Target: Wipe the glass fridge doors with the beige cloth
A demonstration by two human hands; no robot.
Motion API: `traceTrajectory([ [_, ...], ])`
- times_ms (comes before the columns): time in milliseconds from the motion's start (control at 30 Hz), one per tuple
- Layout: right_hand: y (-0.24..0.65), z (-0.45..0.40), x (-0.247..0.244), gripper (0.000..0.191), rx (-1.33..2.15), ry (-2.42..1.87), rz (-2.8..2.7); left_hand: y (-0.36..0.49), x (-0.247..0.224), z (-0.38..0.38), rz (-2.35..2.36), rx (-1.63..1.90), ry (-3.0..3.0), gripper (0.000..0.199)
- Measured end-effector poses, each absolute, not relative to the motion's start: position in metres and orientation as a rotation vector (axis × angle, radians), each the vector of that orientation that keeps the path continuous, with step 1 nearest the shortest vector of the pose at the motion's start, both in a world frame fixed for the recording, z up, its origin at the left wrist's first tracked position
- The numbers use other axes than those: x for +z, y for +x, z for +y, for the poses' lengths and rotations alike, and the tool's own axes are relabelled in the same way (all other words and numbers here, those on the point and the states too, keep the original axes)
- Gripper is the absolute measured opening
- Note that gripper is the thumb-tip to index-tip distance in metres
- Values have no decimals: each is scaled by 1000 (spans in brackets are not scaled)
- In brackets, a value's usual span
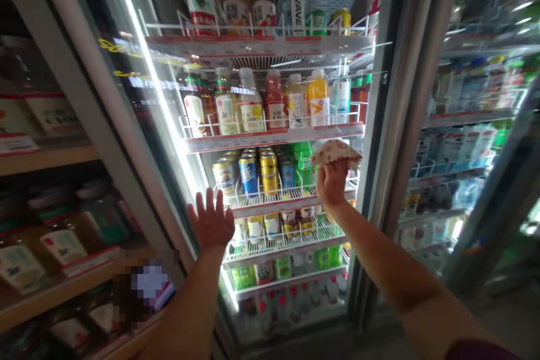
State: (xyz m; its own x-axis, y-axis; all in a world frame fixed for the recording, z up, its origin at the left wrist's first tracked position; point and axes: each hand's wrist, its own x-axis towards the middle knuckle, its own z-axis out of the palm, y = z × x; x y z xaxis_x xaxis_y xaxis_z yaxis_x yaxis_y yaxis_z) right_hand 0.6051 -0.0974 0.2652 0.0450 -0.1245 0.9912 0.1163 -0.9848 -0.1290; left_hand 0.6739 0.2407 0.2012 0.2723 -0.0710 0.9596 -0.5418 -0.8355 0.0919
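Note:
My right hand (333, 180) is closed around a bunched, pale cloth with reddish spots (336, 153). It is raised in front of the can shelf, towards the right side of the lit drinks fridge (253, 138). Lower and to the left, my left hand (211, 220) is empty, its fingers spread and pointing up beside the fridge's left light strip. Reflected lettering suggests a glass door lies between my hands and the drinks; whether either hand touches it I cannot tell. Nearest the hands behind it are a gold can (269, 173) and a blue can (248, 175).
Bottles such as an orange juice bottle (318, 95) line the upper wire shelves. A metal door frame (405, 124) runs down the right, with another drinks cooler (464, 140) beyond. Wooden shelves (50, 160) of bottles stand at left. A pixelated patch covers the lower left.

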Motion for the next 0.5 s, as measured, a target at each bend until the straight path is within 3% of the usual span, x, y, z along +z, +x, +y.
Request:
traceTrajectory([
  [167, 597, -73, 237, 25, -1996, -2342, -158, 675, 200, 241, -550, 1668, 2155, 56],
  [367, 608, -46, 285, 28, -2027, -2278, -182, 674, 201, 240, -508, 1609, 2163, 57],
  [500, 606, -25, 270, 24, -1826, -2401, -360, 674, 200, 240, -510, 1590, 2151, 57],
])
